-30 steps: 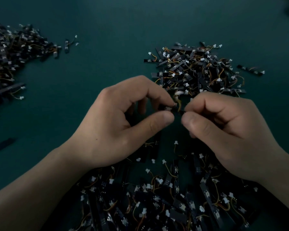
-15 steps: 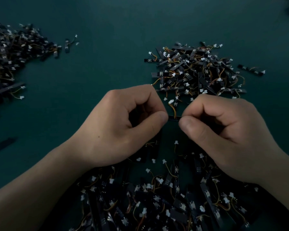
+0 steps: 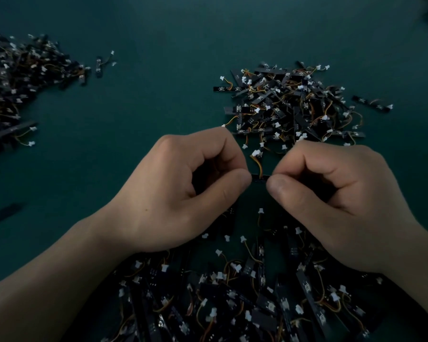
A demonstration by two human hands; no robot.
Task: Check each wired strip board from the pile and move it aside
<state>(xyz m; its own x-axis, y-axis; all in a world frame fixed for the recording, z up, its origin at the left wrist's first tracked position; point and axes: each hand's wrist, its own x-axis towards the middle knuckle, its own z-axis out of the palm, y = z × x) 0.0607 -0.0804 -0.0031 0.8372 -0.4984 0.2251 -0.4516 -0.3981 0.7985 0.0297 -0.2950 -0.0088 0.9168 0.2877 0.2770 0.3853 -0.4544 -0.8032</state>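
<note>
One thin black strip board (image 3: 260, 178) is held level between my two hands above the green table. My left hand (image 3: 183, 193) pinches its left end between thumb and curled fingers. My right hand (image 3: 336, 201) pinches its right end the same way. Only a short middle piece of the board shows between the thumbs. Its orange and yellow wires rise from it to a white connector (image 3: 256, 152). A pile of black strip boards (image 3: 232, 297) with white plugs lies under and in front of my wrists.
A second heap of wired boards (image 3: 292, 107) lies just beyond my hands, with a stray board (image 3: 372, 103) at its right. A third heap (image 3: 17, 80) spreads along the left edge. The green table surface (image 3: 146, 114) shows between the heaps.
Both hands have sunk slightly toward me and closed tighter on the board. The board has turned level between the thumbs, and its wire and connector now stand above it.
</note>
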